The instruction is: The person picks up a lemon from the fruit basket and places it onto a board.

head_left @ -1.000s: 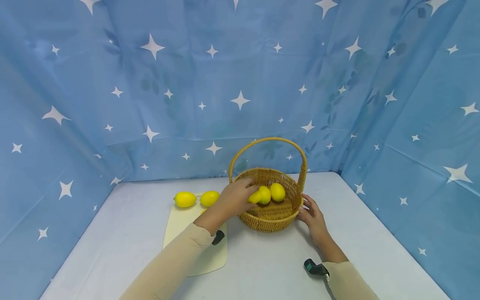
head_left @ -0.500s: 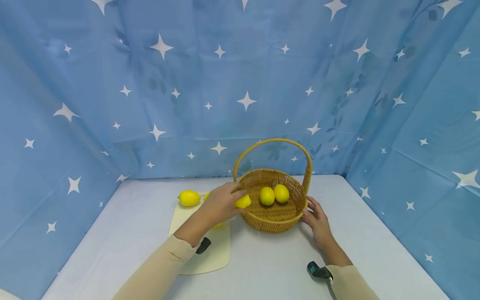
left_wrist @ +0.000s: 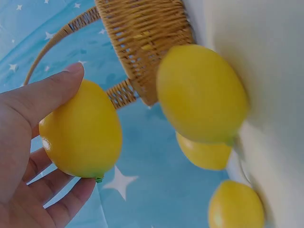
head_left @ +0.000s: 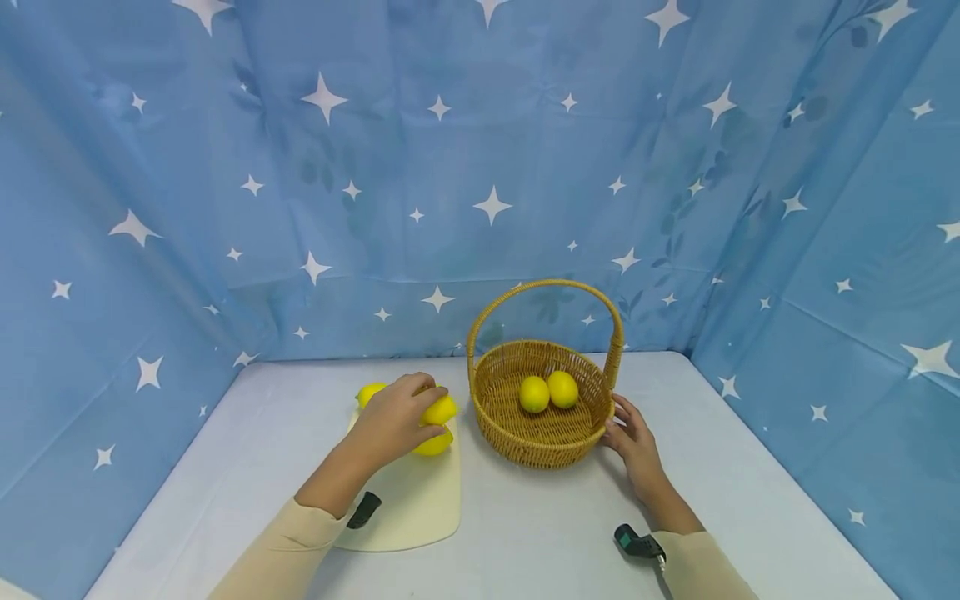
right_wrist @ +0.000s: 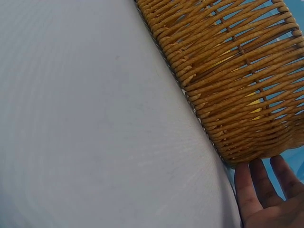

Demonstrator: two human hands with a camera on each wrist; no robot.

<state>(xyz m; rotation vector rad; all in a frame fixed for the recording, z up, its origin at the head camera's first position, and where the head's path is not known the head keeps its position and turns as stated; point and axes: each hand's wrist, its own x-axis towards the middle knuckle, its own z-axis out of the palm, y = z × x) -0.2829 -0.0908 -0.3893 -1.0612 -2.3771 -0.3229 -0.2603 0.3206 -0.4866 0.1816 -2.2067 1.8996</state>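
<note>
In the head view my left hand is over the cream board, its thumb and fingers around a lemon. The left wrist view shows that held lemon raised, apart from another lemon on the board. Below it in the head view a lemon lies on the board, and one more lemon shows behind the hand. My right hand touches the right side of the wicker basket; the right wrist view has its extended fingertips against the weave. Two lemons lie inside the basket.
The cream cutting board lies on the white-covered table, left of the basket. The basket's tall arched handle stands upright. A blue star-patterned curtain encloses the back and sides. Black wrist cameras sit at both sleeves.
My left hand has moved left with its lemon, from over the basket to above the board. The right hand has stayed at the basket's side, and two lemons remain in the basket.
</note>
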